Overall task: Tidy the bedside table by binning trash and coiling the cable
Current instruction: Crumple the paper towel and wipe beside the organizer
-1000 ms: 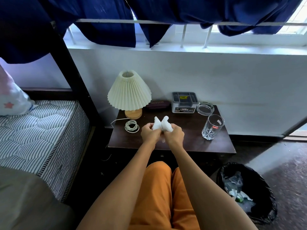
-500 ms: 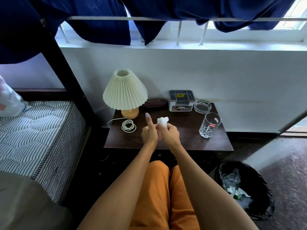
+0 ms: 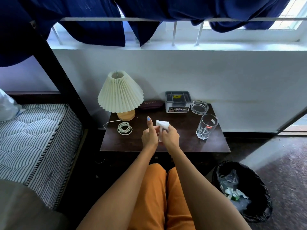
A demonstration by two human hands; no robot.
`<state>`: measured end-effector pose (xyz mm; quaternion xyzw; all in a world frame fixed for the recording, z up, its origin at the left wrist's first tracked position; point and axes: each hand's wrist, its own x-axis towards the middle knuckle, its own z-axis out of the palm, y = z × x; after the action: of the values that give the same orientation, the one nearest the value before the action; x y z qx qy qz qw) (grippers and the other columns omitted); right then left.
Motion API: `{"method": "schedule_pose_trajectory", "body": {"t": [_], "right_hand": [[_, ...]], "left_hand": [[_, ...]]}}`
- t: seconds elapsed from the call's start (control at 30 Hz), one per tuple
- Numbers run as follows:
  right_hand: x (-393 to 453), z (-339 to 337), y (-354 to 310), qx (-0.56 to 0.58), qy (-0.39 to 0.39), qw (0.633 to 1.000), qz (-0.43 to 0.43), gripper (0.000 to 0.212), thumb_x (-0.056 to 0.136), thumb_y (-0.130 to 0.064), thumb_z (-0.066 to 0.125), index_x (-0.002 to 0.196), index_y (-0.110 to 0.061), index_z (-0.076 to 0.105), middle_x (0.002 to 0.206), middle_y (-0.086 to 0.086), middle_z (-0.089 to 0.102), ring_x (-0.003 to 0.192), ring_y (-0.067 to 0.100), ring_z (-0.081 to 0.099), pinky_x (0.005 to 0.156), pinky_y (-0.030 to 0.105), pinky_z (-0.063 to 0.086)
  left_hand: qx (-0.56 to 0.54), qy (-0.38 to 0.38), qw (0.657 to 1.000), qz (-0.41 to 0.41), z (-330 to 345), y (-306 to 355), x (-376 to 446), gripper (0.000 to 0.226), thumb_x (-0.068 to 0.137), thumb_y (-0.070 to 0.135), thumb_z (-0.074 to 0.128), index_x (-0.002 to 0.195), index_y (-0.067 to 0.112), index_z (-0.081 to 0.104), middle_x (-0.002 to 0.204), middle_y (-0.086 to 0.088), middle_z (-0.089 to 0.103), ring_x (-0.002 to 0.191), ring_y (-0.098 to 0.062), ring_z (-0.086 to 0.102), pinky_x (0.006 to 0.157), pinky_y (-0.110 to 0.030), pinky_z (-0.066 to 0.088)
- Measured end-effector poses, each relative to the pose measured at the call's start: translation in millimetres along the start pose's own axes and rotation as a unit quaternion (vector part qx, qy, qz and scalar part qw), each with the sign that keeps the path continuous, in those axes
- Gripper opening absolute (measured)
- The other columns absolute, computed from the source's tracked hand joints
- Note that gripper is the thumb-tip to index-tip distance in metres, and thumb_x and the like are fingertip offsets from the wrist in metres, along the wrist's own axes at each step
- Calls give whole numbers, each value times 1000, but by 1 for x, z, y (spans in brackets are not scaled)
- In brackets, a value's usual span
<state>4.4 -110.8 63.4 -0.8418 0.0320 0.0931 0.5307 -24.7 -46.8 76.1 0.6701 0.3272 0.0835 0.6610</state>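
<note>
1. Head view, the hands: both hands meet above the middle of the bedside table. The right hand is closed around a crumpled white tissue, which pokes out above its fingers. The left hand is touching the lower part of the tissue, curled loosely with one finger raised straight up; whether it actually grips the paper I cannot tell.

2. Head view, the cable: the white cable already lies in a neat coil on the left part of the table, just in front of the lamp, with its lead running off the left edge.

3. Head view, the step: judging by this, the coiling looks done and the binning of trash is in hand. The tissue is being bunched small.

4. Head view, the next move: the black-lined bin stands on the floor, near and to the right of the table. The tissue would need carrying right and down over its rim, clear of the drinking glass at the table's right side.

5. Head view, hard to make out: the tissue's lower part is hidden between the hands. The bin's contents are a jumble of plastic and paper. The dark case behind the lamp is hard to identify, and the print on the grey box is too small to read.
</note>
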Motion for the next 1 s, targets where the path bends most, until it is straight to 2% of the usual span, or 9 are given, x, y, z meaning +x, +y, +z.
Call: {"method": "schedule_pose_trajectory", "body": {"t": [0.13,0.2,0.27,0.37,0.6,0.83,0.9,0.97,1.0], "right_hand": [[12,-5,1,16,20,999,23,6,82,-4,57,88,-6,56,80,4,60,67,14,57,50,14,45],[19,-11,-1,22,36,999,22,12,80,-4,58,75,-13,52,69,-3,55,61,11,53,43,8,39],[26,-16,-2,22,50,998,21,16,80,-5,56,69,-17,52,65,-5,54,65,15,53,50,14,38],[39,-25,-4,21,73,997,21,12,84,-8,53,83,-13,64,73,-1,61,72,17,57,66,28,43],[87,-52,-9,11,140,990,11,12,86,-6,54,87,-7,66,84,9,69,77,21,60,69,25,41],[150,-77,-23,35,190,981,6,13,86,-6,54,87,-3,66,89,15,71,86,31,65,80,36,49],[167,-82,-25,32,196,980,10,15,86,-5,52,90,-1,66,91,18,71,89,34,64,83,39,49],[184,-87,-25,18,196,980,13,17,86,-6,52,93,0,66,95,20,71,93,37,63,86,42,49],[191,-89,-24,11,196,980,14,17,87,-6,52,93,1,66,95,21,70,93,38,63,85,42,48]], "left_hand": [[-10,-18,1000,-9,13,3,9,86,87,69,11,108,11,70,104,-11,72,97,-24,67,77,-31,53],[-14,-33,999,-4,22,6,14,85,87,69,10,112,11,69,106,-10,72,98,-22,66,73,-25,51],[-11,-45,999,10,32,10,18,85,88,68,10,115,11,68,109,-9,71,102,-20,65,79,-25,49],[-5,-53,998,20,49,18,30,84,89,66,10,113,11,68,107,-8,72,101,-20,65,83,-29,50],[-22,-79,996,47,95,36,58,84,86,70,13,108,13,71,105,-9,73,100,-22,66,96,-43,49],[-76,-146,986,41,137,60,95,99,71,85,21,109,8,69,108,-12,71,106,-25,64,103,-46,45],[-88,-173,980,46,147,63,107,84,79,77,23,97,12,73,104,-11,71,104,-24,63,102,-44,44],[-99,-183,977,46,155,64,119,65,86,68,26,73,22,70,87,-5,69,91,-21,60,90,-38,43],[-106,-184,976,39,159,64,125,58,87,66,28,67,26,65,80,1,67,85,-17,60,85,-34,43]]}}
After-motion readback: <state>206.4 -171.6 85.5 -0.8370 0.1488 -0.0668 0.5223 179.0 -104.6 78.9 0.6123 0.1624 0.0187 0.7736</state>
